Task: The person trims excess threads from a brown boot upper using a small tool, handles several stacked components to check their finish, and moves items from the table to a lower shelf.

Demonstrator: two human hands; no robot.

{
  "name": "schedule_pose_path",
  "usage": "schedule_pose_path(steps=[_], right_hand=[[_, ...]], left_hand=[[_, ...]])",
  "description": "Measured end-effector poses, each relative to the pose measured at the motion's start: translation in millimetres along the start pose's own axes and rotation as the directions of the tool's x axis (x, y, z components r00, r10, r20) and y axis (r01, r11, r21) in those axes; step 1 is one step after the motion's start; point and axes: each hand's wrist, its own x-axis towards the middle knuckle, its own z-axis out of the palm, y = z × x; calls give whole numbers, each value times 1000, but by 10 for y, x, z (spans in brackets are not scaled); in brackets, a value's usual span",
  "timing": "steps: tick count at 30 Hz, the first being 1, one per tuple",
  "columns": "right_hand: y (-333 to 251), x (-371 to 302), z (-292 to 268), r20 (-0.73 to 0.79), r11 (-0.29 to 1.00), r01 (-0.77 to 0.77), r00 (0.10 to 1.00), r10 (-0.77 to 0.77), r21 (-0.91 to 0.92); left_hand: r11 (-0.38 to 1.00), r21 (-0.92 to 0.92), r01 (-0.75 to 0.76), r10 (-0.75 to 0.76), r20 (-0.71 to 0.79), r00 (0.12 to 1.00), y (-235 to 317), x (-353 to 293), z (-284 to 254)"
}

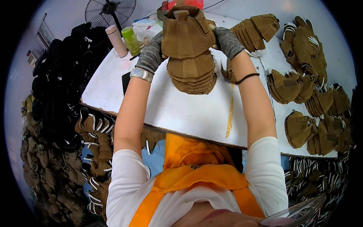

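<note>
Over the far middle of the white table, both my hands grip a brown suede shoe upper from its two sides. My left hand, in a grey knit glove, is closed on its left edge. Closed on the right edge is my right hand, gloved the same way. The fingertips are mostly hidden by the brown piece. Just below it shows a nested stack of similar brown uppers; I cannot tell whether the held piece touches it. A further small brown piece lies beside my right forearm.
On the white table stand a pink flask and a green bottle at far left. Stacked brown uppers fill the far right, with more piles along the right side. A black fan stands behind; dark bundles heap at left.
</note>
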Motion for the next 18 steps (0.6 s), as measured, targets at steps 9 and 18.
schedule_pose_path(steps=[9,18], right_hand=[[923,-286,396,-138,958,119,978,-159,-260],[-377,-299,-13,-193,891,211,971,-143,403]], left_hand=[[675,716,-180,269,-11,963,-357,-513,301],[251,719,-648,791,233,565,12,-509,398]])
